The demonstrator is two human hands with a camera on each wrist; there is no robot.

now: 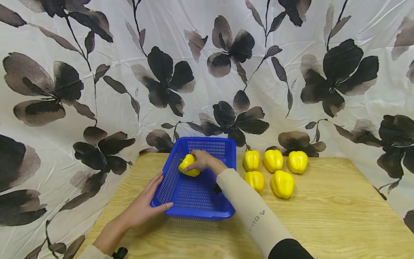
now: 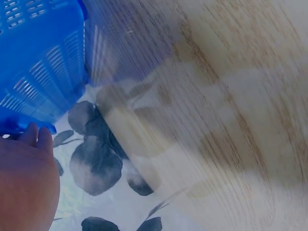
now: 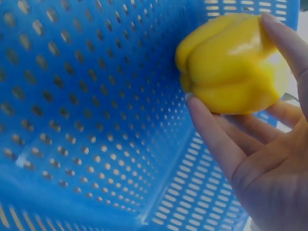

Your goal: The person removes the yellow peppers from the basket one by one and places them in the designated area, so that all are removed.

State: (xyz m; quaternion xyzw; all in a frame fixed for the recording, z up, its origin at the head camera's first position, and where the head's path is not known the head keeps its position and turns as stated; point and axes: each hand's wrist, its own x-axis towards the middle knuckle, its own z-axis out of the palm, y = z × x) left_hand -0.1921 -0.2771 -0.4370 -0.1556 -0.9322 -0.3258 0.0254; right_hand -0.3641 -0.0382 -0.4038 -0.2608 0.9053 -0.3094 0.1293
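Note:
A yellow bell pepper (image 1: 187, 165) is inside the blue plastic basket (image 1: 194, 214), near its left wall. My right hand (image 1: 202, 160) reaches in over the basket and holds the pepper. The right wrist view shows the thumb on one side of the bell pepper (image 3: 231, 67) and the fingers of the right hand (image 3: 274, 168) on the other, with perforated blue walls around. At the basket's front left corner, my left hand (image 1: 142, 205) rests with fingers extended along the left rim and thumb across the front rim.
Several more yellow bell peppers (image 1: 282, 184) stand in two rows right of the basket on the wooden table (image 1: 336, 216). A white cloth with dark flowers (image 1: 226, 90) hangs behind the table's far edge.

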